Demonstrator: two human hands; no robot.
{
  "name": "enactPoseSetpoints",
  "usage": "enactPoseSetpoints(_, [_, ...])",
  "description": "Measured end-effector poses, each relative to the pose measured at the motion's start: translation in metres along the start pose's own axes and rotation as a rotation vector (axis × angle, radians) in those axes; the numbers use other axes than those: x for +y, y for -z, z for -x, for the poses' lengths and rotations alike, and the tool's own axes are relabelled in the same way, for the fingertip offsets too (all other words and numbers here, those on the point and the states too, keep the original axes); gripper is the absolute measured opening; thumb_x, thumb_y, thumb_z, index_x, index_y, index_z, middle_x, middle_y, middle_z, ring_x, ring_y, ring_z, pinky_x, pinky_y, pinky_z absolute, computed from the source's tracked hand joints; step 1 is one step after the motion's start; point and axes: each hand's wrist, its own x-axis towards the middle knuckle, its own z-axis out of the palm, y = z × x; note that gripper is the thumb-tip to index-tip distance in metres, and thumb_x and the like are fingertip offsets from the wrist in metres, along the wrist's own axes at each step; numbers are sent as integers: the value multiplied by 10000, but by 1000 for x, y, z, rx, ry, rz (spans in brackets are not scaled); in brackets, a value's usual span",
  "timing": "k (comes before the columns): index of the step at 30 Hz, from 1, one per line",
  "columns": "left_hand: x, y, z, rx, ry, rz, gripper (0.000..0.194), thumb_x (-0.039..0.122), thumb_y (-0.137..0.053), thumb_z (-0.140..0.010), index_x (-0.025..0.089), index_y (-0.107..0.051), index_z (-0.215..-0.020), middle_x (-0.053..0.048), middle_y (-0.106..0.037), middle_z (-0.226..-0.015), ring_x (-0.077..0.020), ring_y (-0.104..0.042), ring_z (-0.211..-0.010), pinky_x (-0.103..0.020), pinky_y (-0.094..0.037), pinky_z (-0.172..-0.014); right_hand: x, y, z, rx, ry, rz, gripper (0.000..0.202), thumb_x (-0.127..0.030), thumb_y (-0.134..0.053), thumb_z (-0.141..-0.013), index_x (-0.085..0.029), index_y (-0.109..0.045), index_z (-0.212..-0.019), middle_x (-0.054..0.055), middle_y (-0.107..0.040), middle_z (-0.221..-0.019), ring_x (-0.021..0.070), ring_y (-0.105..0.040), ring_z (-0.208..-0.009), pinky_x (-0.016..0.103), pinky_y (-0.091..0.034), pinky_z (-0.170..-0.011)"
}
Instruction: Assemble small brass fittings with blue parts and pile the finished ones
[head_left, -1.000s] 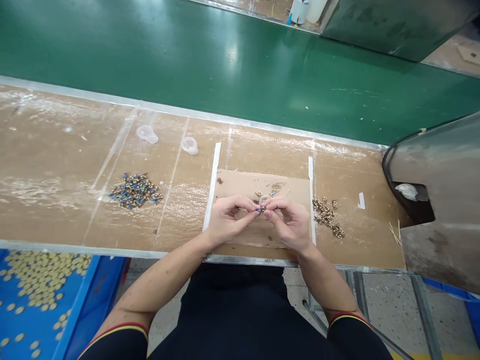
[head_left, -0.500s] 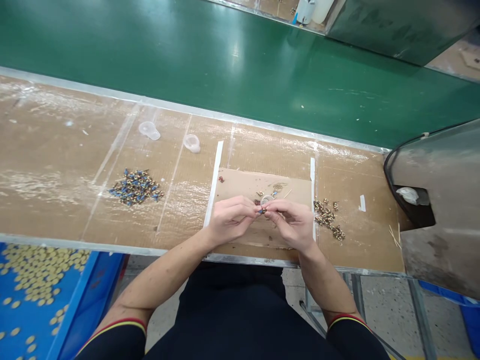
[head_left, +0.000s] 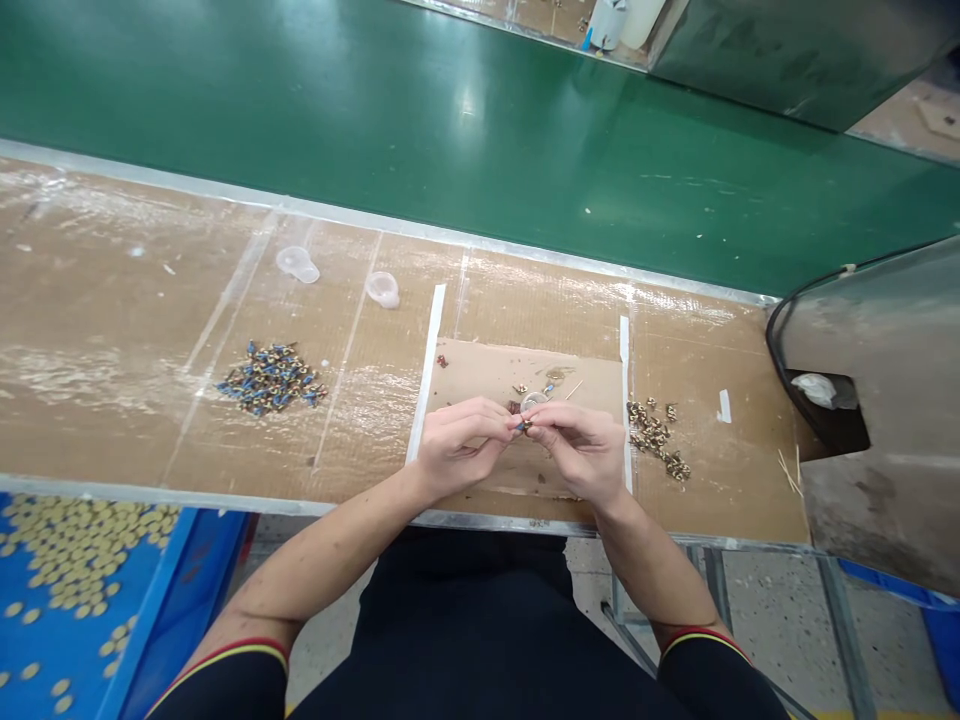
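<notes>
Fitting or adjusting work at fingertip scale, judging by the grip. Left hand (head_left: 463, 442) and right hand (head_left: 589, 446) pinched nearly closed on one small blue-and-brass part (head_left: 524, 426), above cardboard sheet (head_left: 487, 372). Blue-tipped pile (head_left: 271, 380) left of sheet; brass pile (head_left: 652, 432) just right. Next move calls for steady, light pinches.

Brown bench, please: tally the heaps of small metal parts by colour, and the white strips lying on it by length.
Heaps of blue-and-brass parts: 1
Heaps of brass-coloured parts: 1
Long white strips: 2
Short white strip: 1
Total: 5
Single parts overlap and are too small to count.
</notes>
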Motion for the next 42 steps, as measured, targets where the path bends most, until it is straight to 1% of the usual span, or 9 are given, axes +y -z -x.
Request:
enactPoseSetpoints(4, [-1,-1,2,-8,34,26,175,15,-721,-867,186,-684,-873,-20,-793,-829,-135,-780,-769,-216,-658,-696,1,0,-2,5,4,20,143,-129,-732,-897,-255,-787,-935,24,-827,-888,189,-795,-818,330,-677,-768])
enactPoseSetpoints(7, [-2,-3,5,-9,148,76,147,131,-757,-898,186,-689,-1016,-47,-794,-914,-143,-783,-832,-233,-661,-754,2,2,-1,32,22,58,105,-166,-738,-902,-257,-781,-933,27,-819,-877,189,-789,-824,333,-670,-784])
enactPoseSetpoints(10, [-4,-4,7,-33,233,107,384,344,-784,-904,185,-641,-1223,-85,-779,-1029,-160,-775,-886,-273,-662,-808,2,4,2,71,49,71,84,-184,-742,-904,-258,-771,-932,29,-809,-876,192,-782,-833,344,-664,-801])
enactPoseSetpoints(12, [-4,-3,6,-76,217,83,388,405,-741,-933,182,-640,-1234,-94,-773,-1047,-168,-767,-909,-290,-656,-828,2,4,3,86,65,70,74,-191,-738,-909,-256,-762,-933,29,-800,-870,191,-776,-828,343,-660,-788])
enactPoseSetpoints(16, [-3,-1,2,-151,89,14,181,326,-604,-1027,178,-681,-1097,-84,-775,-967,-165,-759,-912,-283,-646,-793,0,4,3,59,99,94,87,-174,-733,-912,-253,-747,-946,20,-784,-848,173,-760,-805,317,-647,-767])
enactPoseSetpoints(21, [-1,0,0,-138,39,-43,99,223,-594,-1026,172,-678,-1016,-59,-761,-860,-137,-742,-790,-240,-626,-697,-2,4,1,24,151,194,89,-182,-723,-918,-240,-744,-983,32,-782,-859,177,-756,-807,314,-642,-752])
enactPoseSetpoints(25, [0,-1,-1,-111,-7,-98,73,197,-616,-1009,163,-668,-971,-51,-750,-805,-133,-733,-744,-228,-620,-668,-3,5,1,20,198,290,149,-131,-705,-916,-238,-757,-1005,40,-793,-874,173,-758,-799,303,-640,-727])
enactPoseSetpoints(29, [-1,-1,-1,-101,-43,-142,56,167,-619,-998,167,-668,-972,-48,-749,-792,-138,-731,-723,-236,-621,-655,-4,5,1,14,169,273,183,-90,-720,-884,-240,-779,-971,31,-806,-855,162,-761,-751,279,-636,-682])
enactPoseSetpoints(42, [-1,-2,1,-89,-73,-133,57,129,-625,-978,164,-669,-990,-71,-778,-828,-154,-747,-746,-248,-632,-685,-4,2,2,28,105,228,115,-149,-714,-901,-239,-784,-919,31,-810,-826,178,-767,-727,300,-648,-666])
